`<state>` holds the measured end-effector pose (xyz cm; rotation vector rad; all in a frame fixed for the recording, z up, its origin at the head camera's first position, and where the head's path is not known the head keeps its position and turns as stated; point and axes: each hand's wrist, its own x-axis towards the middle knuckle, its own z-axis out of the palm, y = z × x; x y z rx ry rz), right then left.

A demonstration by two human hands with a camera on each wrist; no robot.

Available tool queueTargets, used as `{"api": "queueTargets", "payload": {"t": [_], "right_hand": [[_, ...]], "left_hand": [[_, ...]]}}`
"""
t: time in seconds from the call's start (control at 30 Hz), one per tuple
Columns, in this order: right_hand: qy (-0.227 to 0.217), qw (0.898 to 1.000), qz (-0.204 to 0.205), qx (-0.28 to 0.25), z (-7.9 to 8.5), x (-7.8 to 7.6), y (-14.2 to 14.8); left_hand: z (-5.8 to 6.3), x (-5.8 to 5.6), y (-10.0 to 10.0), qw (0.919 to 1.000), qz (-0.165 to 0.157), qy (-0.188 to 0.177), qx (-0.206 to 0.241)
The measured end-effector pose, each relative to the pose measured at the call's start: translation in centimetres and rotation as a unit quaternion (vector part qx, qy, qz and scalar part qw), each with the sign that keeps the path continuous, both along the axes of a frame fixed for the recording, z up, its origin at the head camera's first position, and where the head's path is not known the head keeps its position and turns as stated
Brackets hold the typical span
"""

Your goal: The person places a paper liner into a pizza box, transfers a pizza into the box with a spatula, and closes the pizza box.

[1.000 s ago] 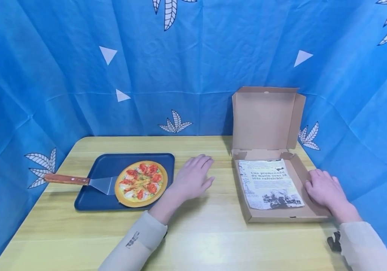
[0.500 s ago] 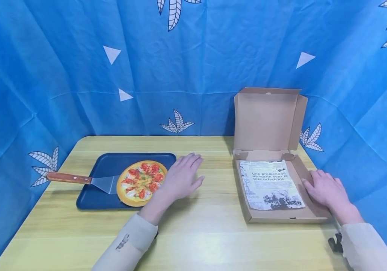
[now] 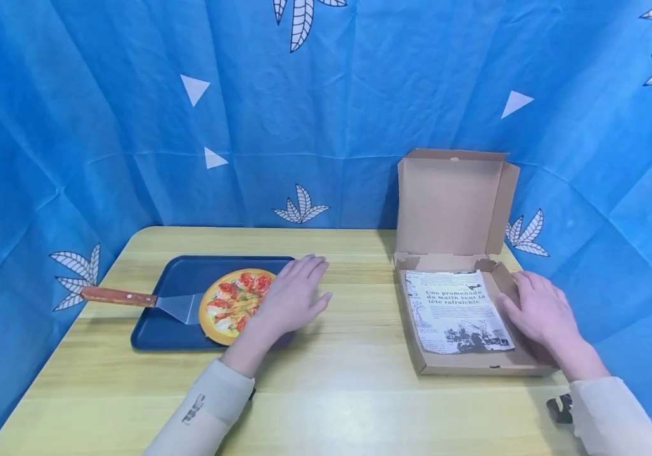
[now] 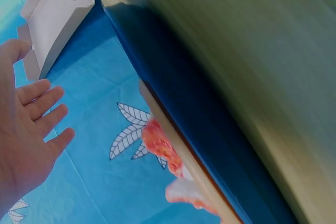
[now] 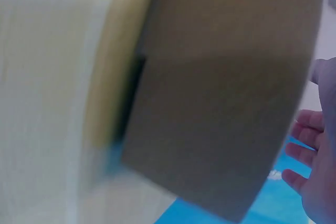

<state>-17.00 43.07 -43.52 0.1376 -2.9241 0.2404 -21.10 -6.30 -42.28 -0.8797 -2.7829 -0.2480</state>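
In the head view my left hand (image 3: 291,297) is held over the right edge of a toy pizza (image 3: 227,307), its fingers extended and holding nothing. The pizza lies on a dark blue tray (image 3: 180,272), partly hidden by the hand. Onto the tray reaches the blade of a wooden-handled spatula (image 3: 119,296), close to the pizza's left edge. My right hand (image 3: 542,310) is at the right wall of a cardboard pizza box (image 3: 451,206), fingers loosely spread in the right wrist view. Whether it touches the wall I cannot tell. Printed paper (image 3: 453,310) lines the box.
The wooden table (image 3: 354,380) carries the tray on the left and the box on the right. At the back, the box's lid stands upright near the blue curtain (image 3: 314,114). The spatula's handle overhangs the tray's left edge.
My left hand has moved left, from beside the tray to over the pizza's right edge. My right hand has shifted slightly up and left at the box wall. The view has shifted a little.
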Motion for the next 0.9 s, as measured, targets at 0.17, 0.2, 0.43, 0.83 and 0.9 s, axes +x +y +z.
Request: {"api": "queueTargets", "payload": {"t": [0.17,0.2,0.43,0.83,0.9], "right_hand": [[0.011,1.0,0.02,0.002,0.8,-0.1,-2.1],[0.011,1.0,0.024,0.001,0.9,-0.1,-2.5],[0.018,0.999,0.05,-0.006,1.7,-0.3,-5.4],[0.036,0.996,0.084,-0.004,2.6,-0.9,-9.7],[0.036,0.995,0.09,-0.006,2.6,-1.0,-10.4]], "left_hand": [[0.2,0.0,-0.9,1.0,0.006,0.001,-0.002],[0.2,0.0,-1.1,1.0,0.008,0.002,-0.004],[0.4,0.0,-2.6,0.9998,0.018,0.0,0.002],[0.7,0.5,-4.6,0.9985,0.053,-0.014,0.002],[0.6,0.6,-5.0,0.9984,0.056,-0.011,0.003]]}}
